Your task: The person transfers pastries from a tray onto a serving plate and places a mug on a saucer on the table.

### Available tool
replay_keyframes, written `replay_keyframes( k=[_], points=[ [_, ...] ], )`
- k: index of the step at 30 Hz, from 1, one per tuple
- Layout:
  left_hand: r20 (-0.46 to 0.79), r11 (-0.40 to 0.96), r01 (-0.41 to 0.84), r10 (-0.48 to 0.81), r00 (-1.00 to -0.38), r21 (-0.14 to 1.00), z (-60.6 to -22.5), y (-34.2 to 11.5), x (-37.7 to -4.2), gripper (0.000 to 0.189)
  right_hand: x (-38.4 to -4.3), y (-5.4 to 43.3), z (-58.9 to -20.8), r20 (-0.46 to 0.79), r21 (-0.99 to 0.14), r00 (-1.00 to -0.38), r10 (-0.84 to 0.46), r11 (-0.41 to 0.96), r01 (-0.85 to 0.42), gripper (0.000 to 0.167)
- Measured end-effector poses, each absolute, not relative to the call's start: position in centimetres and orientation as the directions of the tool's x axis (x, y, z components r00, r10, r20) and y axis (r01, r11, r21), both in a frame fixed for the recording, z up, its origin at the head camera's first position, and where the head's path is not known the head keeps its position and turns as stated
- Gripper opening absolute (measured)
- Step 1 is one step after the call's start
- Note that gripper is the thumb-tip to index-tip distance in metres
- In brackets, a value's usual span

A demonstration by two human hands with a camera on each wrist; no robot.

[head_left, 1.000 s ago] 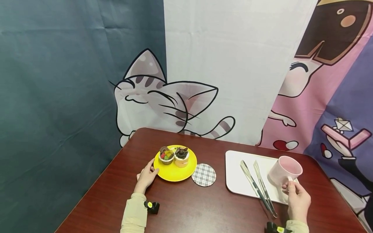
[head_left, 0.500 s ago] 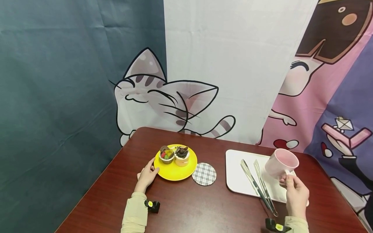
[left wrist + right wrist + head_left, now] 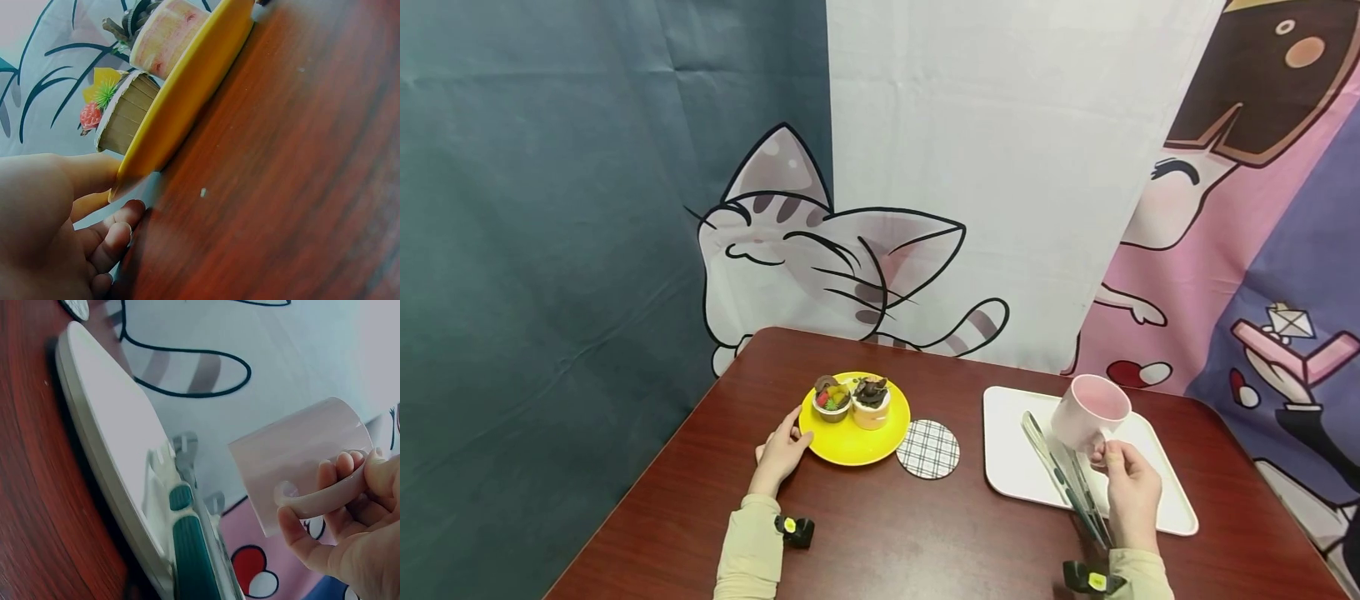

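My right hand (image 3: 1133, 492) grips a pink mug (image 3: 1084, 417) by its handle, holding it up above the white tray (image 3: 1011, 454). The right wrist view shows several fingers curled through the handle (image 3: 325, 499) and the mug off the tray. Metal tongs (image 3: 1060, 475) with green grips lie across the tray's front edge, partly hidden behind the mug. At the left, my left hand (image 3: 781, 454) pinches the rim of a yellow plate (image 3: 850, 450). Two small cakes sit on it: a fruit-topped cup (image 3: 832, 403) and a chocolate-topped round cake (image 3: 871, 407).
A round checked coaster (image 3: 928, 450) lies just right of the plate, between it and the tray. The brown table (image 3: 880, 533) ends at the back against printed cloth curtains (image 3: 910, 125).
My right hand has lifted the mug off the tray's right side and carried it leftward, over the tongs. The left hand and the plate stay put.
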State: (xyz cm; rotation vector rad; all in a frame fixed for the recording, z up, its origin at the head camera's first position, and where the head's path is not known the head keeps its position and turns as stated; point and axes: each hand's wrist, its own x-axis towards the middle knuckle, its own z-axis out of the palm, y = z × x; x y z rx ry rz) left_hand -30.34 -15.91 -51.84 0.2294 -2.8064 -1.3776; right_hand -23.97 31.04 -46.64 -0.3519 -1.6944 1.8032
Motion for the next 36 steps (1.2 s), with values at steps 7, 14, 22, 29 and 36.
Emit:
replay_keyframes(
  k=[7,14,22,29,36],
  points=[
    [-0.061,0.595,-0.132,-0.138,-0.989,0.793,-51.8,-15.8,-30.4,0.057,-24.4,29.5,-46.4,0.239,-0.971,-0.788,0.567,0.139,-0.195,0.025],
    [-0.068,0.6,-0.136,-0.135,-0.989,0.788,-51.9,-15.8,-30.4,0.057,-24.9,27.9,-46.6,0.246,-0.969,-0.818,0.521,0.152,-0.195,0.027],
    [-0.061,0.594,-0.133,-0.14,-0.988,0.793,-51.8,-15.9,-30.4,0.058,-25.3,25.6,-46.8,0.223,-0.97,-0.862,0.455,0.187,-0.153,0.028],
    [-0.058,0.604,-0.137,-0.148,-0.987,0.785,-52.0,-15.9,-30.3,0.058,-25.4,23.4,-47.4,0.271,-0.954,-0.898,0.347,0.221,-0.202,0.027],
    [-0.053,0.61,-0.131,-0.144,-0.988,0.782,-52.0,-15.9,-30.4,0.058,-25.5,21.3,-48.2,0.275,-0.958,-0.92,0.279,0.159,-0.238,0.026]
  ],
)
